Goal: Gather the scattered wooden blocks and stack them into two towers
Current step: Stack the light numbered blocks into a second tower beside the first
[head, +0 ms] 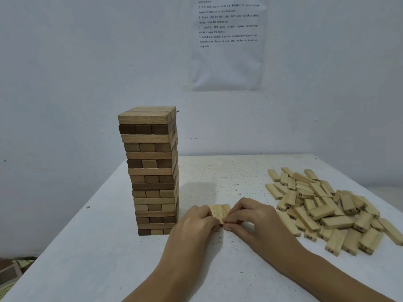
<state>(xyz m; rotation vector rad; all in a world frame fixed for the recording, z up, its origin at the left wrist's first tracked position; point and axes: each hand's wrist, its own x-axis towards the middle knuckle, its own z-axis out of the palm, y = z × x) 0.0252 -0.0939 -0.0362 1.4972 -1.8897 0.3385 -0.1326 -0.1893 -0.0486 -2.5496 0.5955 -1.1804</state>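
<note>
Wooden blocks sit in three places on the white speckled table [109,247]. A printed sheet [226,62] hangs on the wall behind it. On the table's left side a tall tower [150,171] of dark and pale layers stands upright. On the right, well apart from it, lies a loose pile [327,208] of pale numbered blocks. Between them, near the tower's base, the left hand [194,221] and right hand [250,216] meet with fingers curled. Both pinch a short flat row of pale blocks [220,211] lying side by side on the table.
</note>
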